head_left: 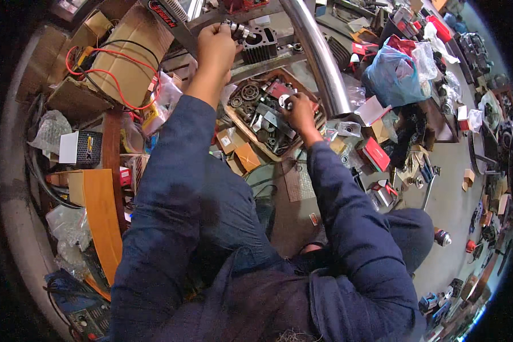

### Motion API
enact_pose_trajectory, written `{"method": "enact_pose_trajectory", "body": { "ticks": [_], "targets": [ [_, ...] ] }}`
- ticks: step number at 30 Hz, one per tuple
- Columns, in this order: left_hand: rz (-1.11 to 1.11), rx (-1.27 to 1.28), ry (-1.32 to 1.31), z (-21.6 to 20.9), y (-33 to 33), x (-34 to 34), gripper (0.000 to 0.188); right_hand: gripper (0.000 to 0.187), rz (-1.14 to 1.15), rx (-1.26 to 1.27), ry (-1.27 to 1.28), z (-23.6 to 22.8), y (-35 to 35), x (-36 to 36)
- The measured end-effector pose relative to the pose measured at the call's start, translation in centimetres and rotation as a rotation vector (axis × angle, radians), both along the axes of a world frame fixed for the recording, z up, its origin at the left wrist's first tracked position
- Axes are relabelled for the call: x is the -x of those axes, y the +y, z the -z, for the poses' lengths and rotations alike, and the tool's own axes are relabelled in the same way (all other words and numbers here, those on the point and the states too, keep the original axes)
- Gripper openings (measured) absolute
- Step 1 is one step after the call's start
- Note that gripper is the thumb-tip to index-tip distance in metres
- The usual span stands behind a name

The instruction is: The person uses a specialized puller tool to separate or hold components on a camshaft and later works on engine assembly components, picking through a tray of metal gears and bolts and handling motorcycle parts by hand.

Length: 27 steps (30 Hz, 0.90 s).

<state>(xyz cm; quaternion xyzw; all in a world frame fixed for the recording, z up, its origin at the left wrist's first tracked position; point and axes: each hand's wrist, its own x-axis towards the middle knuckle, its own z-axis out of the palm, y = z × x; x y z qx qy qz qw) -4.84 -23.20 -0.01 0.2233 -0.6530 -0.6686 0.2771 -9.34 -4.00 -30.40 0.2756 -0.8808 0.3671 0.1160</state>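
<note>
My left hand (215, 50) is raised at the upper middle, its fingers closed round a short shiny stepped metal shaft (242, 31). Just right of it stands a dark finned engine cylinder (260, 49), its round bore facing up. Over the parts tray (251, 137) my right hand (302, 115) reaches down. Its fingertips are closed at a small round silver part (284, 101), partly covered by the fingers. Gears (249, 92), dark metal pieces and flat plates fill the tray.
A thick chrome tube (319, 62) slants down past the tray's right side. Farther right are a blue plastic bag (396, 74) and red boxes (375, 154). At left are a cardboard box (122, 68) with a red cable (117, 85) and an orange-brown carton (100, 216).
</note>
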Motion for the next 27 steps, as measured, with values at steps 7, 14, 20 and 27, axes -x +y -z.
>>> {"method": "enact_pose_trajectory", "body": {
  "ticks": [7,14,20,27],
  "targets": [
    [-0.045,0.016,-0.006,0.7,0.9,1.4,0.022,0.069,-0.688,1.334,-1.463,-9.9,2.0,-5.1],
    [0.012,0.082,-0.06,1.2,1.1,2.0,0.024,0.075,-0.929,1.309,-1.469,-10.6,2.9,-5.9],
    [0.072,-0.062,-0.065,0.5,1.0,1.5,0.018,0.037,-0.414,0.47,-1.147,-9.7,1.8,-3.6],
    [0.182,-0.272,0.104,-0.4,0.7,0.7,0.015,0.056,-0.217,0.025,-0.149,-5.4,2.6,-5.5]
  ]
}}
